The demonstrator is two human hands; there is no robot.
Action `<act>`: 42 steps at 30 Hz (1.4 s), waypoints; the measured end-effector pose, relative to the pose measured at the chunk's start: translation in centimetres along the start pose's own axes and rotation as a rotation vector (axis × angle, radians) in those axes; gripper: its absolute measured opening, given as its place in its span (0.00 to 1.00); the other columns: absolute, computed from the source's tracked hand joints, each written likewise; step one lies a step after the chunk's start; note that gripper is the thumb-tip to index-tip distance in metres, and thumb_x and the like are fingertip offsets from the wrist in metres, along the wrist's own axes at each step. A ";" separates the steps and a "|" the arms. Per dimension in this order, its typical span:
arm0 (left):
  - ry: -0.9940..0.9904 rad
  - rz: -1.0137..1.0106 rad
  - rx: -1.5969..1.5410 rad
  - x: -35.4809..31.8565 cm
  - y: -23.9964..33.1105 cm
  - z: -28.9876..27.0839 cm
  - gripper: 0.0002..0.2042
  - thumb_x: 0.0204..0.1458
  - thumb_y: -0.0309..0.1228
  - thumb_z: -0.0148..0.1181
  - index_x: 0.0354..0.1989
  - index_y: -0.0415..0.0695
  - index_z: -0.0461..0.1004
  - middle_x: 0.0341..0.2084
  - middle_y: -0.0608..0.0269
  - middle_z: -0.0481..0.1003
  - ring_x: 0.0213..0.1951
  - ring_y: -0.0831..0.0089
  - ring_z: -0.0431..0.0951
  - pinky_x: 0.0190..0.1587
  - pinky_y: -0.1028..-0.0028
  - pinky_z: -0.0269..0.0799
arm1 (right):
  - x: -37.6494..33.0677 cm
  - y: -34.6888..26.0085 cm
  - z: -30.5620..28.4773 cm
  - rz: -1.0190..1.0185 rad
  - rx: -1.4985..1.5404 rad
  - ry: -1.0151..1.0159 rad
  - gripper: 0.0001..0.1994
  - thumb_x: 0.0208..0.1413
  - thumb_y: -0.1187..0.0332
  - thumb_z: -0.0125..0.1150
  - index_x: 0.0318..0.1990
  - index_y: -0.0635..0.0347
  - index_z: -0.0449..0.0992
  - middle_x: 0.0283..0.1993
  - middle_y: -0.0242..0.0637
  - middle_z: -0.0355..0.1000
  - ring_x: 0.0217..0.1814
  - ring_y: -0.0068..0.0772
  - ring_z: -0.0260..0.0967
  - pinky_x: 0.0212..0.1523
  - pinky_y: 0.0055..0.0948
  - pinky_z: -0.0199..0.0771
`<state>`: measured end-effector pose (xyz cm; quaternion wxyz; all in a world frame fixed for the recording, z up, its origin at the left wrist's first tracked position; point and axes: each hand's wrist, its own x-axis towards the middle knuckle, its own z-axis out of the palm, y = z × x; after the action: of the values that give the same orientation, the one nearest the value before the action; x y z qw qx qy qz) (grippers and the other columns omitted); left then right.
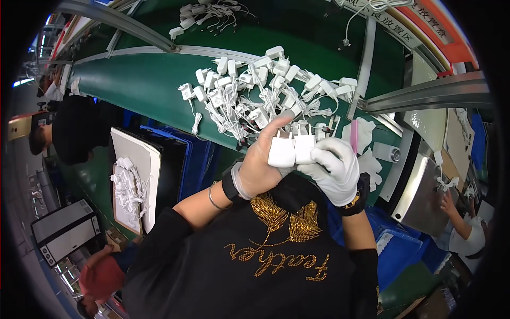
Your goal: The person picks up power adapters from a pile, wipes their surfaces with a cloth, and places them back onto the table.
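Two white power adapters are held side by side above the near edge of the green bench, their metal prongs pointing away from me. My left hand (pixel 258 166) is closed around the left power adapter (pixel 282 152), its thumb along the side and its other fingers mostly hidden. My right hand (pixel 338 169), in a white glove, pinches the right power adapter (pixel 304 150) between thumb and fingers. The adapters touch or nearly touch. Just beyond them lies a heap of white adapters with bundled cables (pixel 260 93).
The green bench (pixel 127 80) runs across the front, with a metal rail (pixel 226 53) behind the heap. White cloths (pixel 370 169) and a pink strip (pixel 354 135) lie at the right. More cabled adapters (pixel 127 189) rest on a board at left. Blue bins (pixel 396 244) stand low right. Other people work at both sides.
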<state>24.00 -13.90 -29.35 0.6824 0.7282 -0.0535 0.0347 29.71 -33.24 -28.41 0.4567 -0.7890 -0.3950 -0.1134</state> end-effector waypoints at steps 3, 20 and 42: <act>0.017 0.007 0.099 -0.2 0.0 0.1 0.41 0.42 0.15 0.67 0.67 0.41 0.54 0.42 0.57 0.75 0.45 0.70 0.77 0.51 0.72 0.71 | -0.2 0.3 -0.1 -0.035 -0.025 -0.053 0.26 0.38 0.68 0.78 0.45 0.58 0.71 0.42 0.40 0.72 0.40 0.44 0.73 0.41 0.35 0.74; 0.088 0.181 0.219 -1.3 -0.1 2.9 0.39 0.40 0.14 0.65 0.65 0.43 0.58 0.44 0.54 0.76 0.42 0.62 0.79 0.46 0.70 0.74 | -2.7 -0.2 -1.6 -0.019 -0.044 0.075 0.27 0.35 0.65 0.79 0.44 0.55 0.70 0.43 0.39 0.71 0.41 0.44 0.71 0.42 0.36 0.73; 0.019 0.237 0.066 1.8 0.1 0.7 0.39 0.41 0.13 0.64 0.65 0.42 0.57 0.40 0.58 0.74 0.41 0.68 0.78 0.46 0.73 0.73 | -1.2 -1.6 -0.6 0.225 0.096 0.335 0.18 0.52 0.62 0.70 0.45 0.62 0.75 0.45 0.41 0.73 0.43 0.35 0.73 0.44 0.28 0.72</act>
<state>25.78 -14.61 -29.03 0.6495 0.7386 -0.1317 0.1237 27.90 -33.91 -27.72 0.5629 -0.7755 -0.2282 -0.1722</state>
